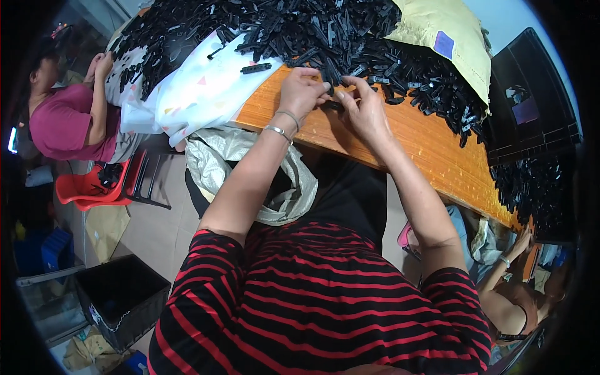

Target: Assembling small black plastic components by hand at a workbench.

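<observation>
Over the near edge of the wooden table, my left hand (302,94) has its thumb and fingers pinched on a slim black plastic piece (329,76). My right hand (367,114) meets it from the other side, thumb and forefinger curled in at the same piece. Its exact shape is partly covered by my fingertips. Just beyond my hands lies a large heap of similar black plastic pieces (300,31), long and clip-like. Another dark piece sits on the wood under my fingers. One loose black piece (256,67) rests on the white printed plastic sheet (203,94) to the left.
A yellowish sack (444,37) lies at the back right, near a black bin (531,100). A pale woven sack (294,194) hangs below the table edge by my lap. People sit left and right. A red chair (94,187) and black crate (125,300) stand left.
</observation>
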A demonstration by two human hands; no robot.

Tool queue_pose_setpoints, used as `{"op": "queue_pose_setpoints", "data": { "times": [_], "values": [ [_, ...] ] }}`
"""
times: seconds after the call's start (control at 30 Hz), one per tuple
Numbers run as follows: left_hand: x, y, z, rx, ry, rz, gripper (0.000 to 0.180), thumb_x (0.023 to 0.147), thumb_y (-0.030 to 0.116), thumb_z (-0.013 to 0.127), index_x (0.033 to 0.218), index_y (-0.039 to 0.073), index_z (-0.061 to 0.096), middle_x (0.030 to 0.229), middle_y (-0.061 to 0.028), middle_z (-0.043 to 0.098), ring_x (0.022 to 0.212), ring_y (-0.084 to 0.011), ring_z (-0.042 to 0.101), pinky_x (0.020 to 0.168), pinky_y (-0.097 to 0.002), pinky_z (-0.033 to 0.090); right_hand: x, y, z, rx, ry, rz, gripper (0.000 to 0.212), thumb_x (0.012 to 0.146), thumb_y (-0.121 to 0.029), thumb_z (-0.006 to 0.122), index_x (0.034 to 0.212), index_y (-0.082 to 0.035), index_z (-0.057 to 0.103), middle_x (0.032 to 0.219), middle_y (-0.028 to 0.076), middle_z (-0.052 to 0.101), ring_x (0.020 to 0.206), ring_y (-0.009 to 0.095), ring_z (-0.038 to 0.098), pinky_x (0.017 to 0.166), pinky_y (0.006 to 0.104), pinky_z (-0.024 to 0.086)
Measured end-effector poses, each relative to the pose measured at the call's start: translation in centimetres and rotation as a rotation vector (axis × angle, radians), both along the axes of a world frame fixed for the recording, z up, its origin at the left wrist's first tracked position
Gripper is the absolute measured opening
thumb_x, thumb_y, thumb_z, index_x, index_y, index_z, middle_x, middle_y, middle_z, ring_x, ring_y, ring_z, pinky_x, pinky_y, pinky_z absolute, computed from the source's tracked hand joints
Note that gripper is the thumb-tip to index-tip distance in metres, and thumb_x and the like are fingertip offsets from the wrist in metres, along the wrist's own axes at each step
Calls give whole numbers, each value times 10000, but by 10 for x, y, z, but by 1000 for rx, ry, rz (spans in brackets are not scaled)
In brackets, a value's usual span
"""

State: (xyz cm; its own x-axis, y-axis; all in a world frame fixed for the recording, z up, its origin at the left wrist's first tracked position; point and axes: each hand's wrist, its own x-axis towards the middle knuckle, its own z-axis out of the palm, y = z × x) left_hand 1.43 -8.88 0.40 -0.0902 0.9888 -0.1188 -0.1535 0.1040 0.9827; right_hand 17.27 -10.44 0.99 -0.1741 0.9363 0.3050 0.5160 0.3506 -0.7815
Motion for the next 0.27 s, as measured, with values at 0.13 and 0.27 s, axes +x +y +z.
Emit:
{"op": "queue_pose_setpoints", "data": {
  "times": [0.13,0.27],
  "values": [
    [0,-15,4,52,-153,-129,530,763,-6,706,1206,-23,416,800,-112,630,649,-147,637,520,-222,503,-2,5,-2,-290,355,124,268,904,-98,589,1141,24,562,709,49,613,503,90,548,455,222,437],
    [-16,-18,15,-11,-77,-254,608,792,20,702,1284,-17,347,882,-129,640,741,-166,657,587,-219,536,15,8,0,-525,494,140,280,909,-109,590,1164,2,561,702,51,610,508,93,552,449,209,436]
  ]
}}
